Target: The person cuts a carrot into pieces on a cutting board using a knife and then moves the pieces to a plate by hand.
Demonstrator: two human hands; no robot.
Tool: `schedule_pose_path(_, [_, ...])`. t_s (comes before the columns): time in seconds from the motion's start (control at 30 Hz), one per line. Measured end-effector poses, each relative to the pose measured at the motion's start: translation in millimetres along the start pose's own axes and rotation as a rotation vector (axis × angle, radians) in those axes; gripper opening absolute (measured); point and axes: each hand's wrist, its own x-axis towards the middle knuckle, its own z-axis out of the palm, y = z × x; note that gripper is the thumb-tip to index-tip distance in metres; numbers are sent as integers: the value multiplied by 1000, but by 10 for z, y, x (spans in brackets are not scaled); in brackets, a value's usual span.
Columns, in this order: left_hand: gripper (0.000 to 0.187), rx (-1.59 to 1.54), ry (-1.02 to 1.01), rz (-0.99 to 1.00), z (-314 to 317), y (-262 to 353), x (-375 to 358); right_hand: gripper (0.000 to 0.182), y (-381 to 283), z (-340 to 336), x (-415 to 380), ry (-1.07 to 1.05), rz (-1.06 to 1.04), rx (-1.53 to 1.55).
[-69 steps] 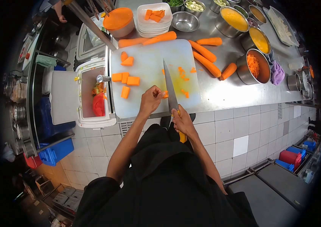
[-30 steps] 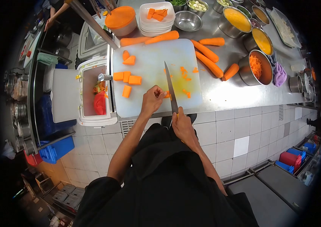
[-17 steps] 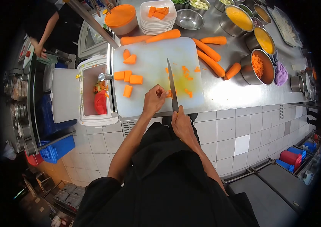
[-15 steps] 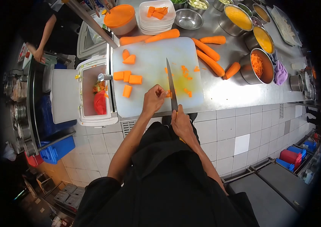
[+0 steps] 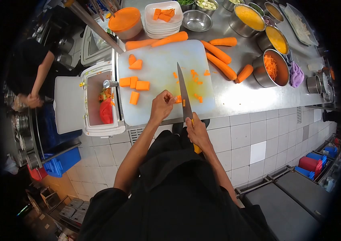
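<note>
My right hand (image 5: 198, 131) is wrapped round the yellow handle of a long kitchen knife (image 5: 183, 86), whose blade points away over the white cutting board (image 5: 162, 60). A small orange bit clings to the blade. Just left of the blade, my left hand (image 5: 162, 105) is curled, with its fingertips against a small carrot piece (image 5: 179, 99). Cut carrot bits (image 5: 194, 75) are scattered right of the knife on a yellow-stained patch. Larger carrot chunks (image 5: 142, 85) lie along the board's left side.
Whole carrots (image 5: 221, 66) lie behind and right of the board. A pot of shredded carrot (image 5: 272, 67) stands at right, stacked white trays (image 5: 163, 28) at the back. An open bin (image 5: 93, 108) with scraps adjoins the left edge. A co-worker (image 5: 33, 76) stands far left.
My right hand and the knife handle have shifted slightly right and toward me, showing more of the yellow handle. My left hand stays nearly in place. The co-worker's hands have moved down and left.
</note>
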Motion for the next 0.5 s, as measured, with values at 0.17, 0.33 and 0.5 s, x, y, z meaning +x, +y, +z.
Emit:
schedule_pose_path(0.17, [22,-1,-9,-17,3,-5,10,30,-221,-127,-61,-76,74,160])
schedule_pose_path(0.33, [21,-9,1,-6,7,11,-5,29,-264,-136,-12,-117,87,217])
schedule_pose_path(0.5, [23,-16,6,23,10,-27,11,28,-199,-79,55,-134,44,241])
